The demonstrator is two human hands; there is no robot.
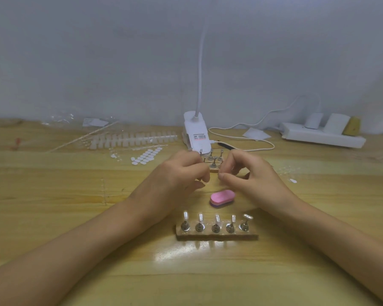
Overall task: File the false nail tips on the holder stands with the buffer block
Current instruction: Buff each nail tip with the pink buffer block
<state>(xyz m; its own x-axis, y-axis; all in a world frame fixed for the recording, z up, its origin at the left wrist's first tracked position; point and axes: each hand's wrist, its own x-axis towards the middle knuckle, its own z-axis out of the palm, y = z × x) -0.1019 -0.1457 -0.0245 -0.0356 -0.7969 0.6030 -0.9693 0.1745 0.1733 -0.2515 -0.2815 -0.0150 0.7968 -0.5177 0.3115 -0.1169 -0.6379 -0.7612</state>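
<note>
In the head view, your left hand [181,173] and right hand [249,174] are both curled, fingertips almost meeting. I cannot tell whether either pinches anything. The pink buffer block [222,198] lies free on the desk [53,195] just on your side of them, its long axis roughly left to right, closer to your right thumb. The nail tips [217,218] stand on the holder [217,236] nearer you.

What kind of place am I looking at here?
Probably a home or studio nail-craft bench: a wooden table with false nail tips on holder stands, a pink buffer block, strips of spare tips and a clip lamp.
</note>
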